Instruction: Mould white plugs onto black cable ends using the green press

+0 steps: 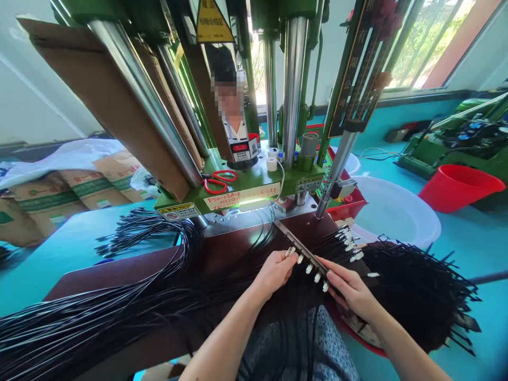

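Note:
My right hand (pixel 351 288) is closed around the lower end of a long, narrow dark metal bar (pixel 297 241), which slants across the front of a green machine. Several white cable connectors (pixel 309 269) stick out in a row along the bar's near side. At the upper end of that row, my left hand (pixel 277 272) pinches a small pale connector against the bar's edge. Black cables (pixel 260 225) run behind the bar toward the machine. Whether the pinched connector is seated in the bar, I cannot tell.
Black cables (pixel 99 317) cover the brown table (pixel 226 241) on the left. White-tipped cables (pixel 351 243) lie to the right, beside a large black bundle (pixel 413 291). Red-handled scissors (pixel 219 181) rest on the green machine (pixel 254 185). Another person (pixel 234 127) is behind it.

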A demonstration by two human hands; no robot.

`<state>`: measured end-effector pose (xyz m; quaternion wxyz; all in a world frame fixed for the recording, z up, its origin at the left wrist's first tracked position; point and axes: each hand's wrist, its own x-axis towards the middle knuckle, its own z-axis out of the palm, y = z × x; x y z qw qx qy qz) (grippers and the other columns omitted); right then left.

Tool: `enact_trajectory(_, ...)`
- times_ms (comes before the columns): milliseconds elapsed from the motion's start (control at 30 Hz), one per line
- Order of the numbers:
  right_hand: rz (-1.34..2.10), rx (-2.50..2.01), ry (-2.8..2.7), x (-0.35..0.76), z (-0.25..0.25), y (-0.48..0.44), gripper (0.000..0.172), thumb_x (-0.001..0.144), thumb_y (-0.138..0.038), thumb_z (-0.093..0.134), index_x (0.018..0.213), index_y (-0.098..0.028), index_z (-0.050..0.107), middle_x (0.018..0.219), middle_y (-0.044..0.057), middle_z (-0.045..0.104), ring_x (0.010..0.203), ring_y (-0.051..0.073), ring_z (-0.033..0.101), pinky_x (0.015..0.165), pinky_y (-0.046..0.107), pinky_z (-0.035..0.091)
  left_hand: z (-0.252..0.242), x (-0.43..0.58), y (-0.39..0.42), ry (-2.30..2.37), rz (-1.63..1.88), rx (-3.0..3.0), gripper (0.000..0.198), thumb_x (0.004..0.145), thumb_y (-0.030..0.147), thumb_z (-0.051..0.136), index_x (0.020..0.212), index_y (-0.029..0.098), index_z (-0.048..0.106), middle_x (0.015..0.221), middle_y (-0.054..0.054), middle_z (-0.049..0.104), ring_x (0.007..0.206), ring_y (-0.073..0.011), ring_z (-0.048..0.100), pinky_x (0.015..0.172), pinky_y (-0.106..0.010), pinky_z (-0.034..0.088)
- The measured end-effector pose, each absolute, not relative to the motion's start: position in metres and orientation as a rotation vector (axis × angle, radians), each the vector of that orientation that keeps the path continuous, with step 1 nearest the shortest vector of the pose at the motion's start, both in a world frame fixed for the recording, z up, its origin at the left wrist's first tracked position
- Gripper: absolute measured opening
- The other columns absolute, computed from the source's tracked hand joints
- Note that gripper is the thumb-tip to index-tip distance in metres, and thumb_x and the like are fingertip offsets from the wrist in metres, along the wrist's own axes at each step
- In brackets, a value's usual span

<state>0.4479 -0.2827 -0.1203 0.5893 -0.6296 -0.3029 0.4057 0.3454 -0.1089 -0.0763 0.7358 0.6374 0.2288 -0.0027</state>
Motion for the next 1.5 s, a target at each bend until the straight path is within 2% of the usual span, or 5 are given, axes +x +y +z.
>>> enact_trajectory(367, 0.949, -1.480, -0.740, 0.446, -0.119, -0.277, 0.051, 0.084, -0.046, 0.049, 0.128, -0.020, 0.045, 0.060, -0.003, 0.045, 0.043, 0.005, 0.030, 0.037, 0.017, 0.022, -0.081, 0.350, -0.105, 0.506, 0.022, 1.338, 0.042, 0.071, 0.052, 0.050, 0.052, 0.020, 0.031, 0.039, 0.011, 0.025, 0.031, -0.0014, 0.018, 0.033, -0.019, 0.011)
enact_trajectory(600, 0.894, -1.546, -0.674, 0.448, -0.118, -0.280, 0.060, 0.084, -0.049, 0.045, 0.130, -0.011, 0.039, 0.056, -0.004, 0.041, 0.038, 0.004, 0.029, 0.032, 0.017, 0.019, -0.072, 0.345, -0.094, 0.628, 0.068, 1.211, 0.027, 0.077, 0.040, 0.034, 0.060, 0.022, 0.025, 0.042, 0.011, 0.023, 0.030, -0.0025, 0.011, 0.031, -0.016, 0.003)
enact_trajectory(1067, 0.781, -1.692, -0.998, 0.450, -0.119, -0.279, 0.050, 0.090, -0.038, 0.038, 0.133, -0.011, 0.036, 0.054, -0.004, 0.042, 0.042, 0.007, 0.033, 0.039, 0.021, 0.026, -0.095, 0.349, -0.087, 0.568, 0.235, 1.375, 0.026, 0.077, 0.038, 0.045, 0.061, 0.020, 0.036, 0.043, 0.011, 0.025, 0.034, -0.0026, 0.018, 0.034, -0.017, 0.013)
enact_trajectory(1333, 0.824, -1.699, -0.809, 0.444, -0.114, -0.269, 0.059, 0.086, -0.048, 0.040, 0.130, -0.010, 0.037, 0.050, -0.006, 0.036, 0.041, 0.007, 0.030, 0.036, 0.020, 0.022, -0.102, 0.363, -0.078, 0.656, 0.270, 1.684, 0.026, 0.079, 0.038, 0.041, 0.064, 0.018, 0.049, 0.046, 0.006, 0.038, 0.041, -0.0080, 0.034, 0.044, -0.021, 0.026)
enact_trajectory(1500, 0.841, -1.704, -0.549, 0.458, -0.105, -0.260, 0.064, 0.076, -0.056, 0.048, 0.122, -0.012, 0.042, 0.048, -0.009, 0.034, 0.035, 0.006, 0.027, 0.031, 0.017, 0.018, -0.080, 0.354, -0.069, 0.583, 0.426, 1.980, 0.024, 0.075, 0.035, 0.051, 0.093, 0.020, 0.056, 0.074, 0.000, 0.059, 0.059, -0.0124, 0.049, 0.058, -0.024, 0.035)
